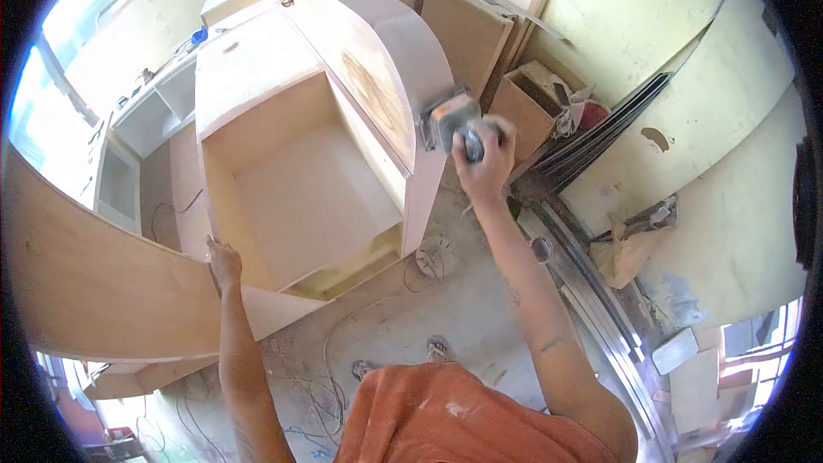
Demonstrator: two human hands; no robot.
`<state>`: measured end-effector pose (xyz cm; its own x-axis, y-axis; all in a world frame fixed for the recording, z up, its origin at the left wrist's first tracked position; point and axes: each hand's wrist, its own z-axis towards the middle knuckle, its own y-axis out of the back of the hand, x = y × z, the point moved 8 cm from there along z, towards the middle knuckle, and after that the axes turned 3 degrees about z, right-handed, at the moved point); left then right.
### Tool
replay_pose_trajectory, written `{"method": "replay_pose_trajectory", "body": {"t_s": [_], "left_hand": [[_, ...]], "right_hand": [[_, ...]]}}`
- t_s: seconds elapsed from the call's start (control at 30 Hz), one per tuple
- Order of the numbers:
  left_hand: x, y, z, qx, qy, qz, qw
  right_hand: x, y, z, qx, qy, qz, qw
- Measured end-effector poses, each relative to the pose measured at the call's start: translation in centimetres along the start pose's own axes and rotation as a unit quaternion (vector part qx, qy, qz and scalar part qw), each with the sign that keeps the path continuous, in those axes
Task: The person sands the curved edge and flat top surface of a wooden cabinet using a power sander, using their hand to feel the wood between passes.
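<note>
A power sander (447, 120), orange and black, rests against the curved white side panel (411, 47) of a large wooden cabinet. My right hand (487, 154) is wrapped round the sander's grip. My left hand (225, 264) is on the edge of the cabinet near the curved wooden panel (111, 283), its fingers bent over the edge. Between my hands lies the cabinet's open square compartment (309, 189). The underside of the sander, where it meets the panel, is hidden.
Boards (467, 30) and a wooden box (523, 107) stand beyond the sander. Long metal strips (591, 317) lie on the floor at the right. Cables (330, 377) trail near my feet. White shelving (120, 171) stands at the left.
</note>
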<state>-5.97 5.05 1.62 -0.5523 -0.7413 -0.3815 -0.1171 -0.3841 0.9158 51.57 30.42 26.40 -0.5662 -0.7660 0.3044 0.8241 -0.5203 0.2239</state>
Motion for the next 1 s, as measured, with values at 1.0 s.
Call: {"method": "replay_pose_trajectory", "body": {"t_s": [1.0], "left_hand": [[4.5, -5.7, 3.7, -0.063, -0.148, 0.191, 0.968]], "right_hand": [[0.4, -12.8, 23.5, 0.319, 0.007, -0.122, 0.94]]}}
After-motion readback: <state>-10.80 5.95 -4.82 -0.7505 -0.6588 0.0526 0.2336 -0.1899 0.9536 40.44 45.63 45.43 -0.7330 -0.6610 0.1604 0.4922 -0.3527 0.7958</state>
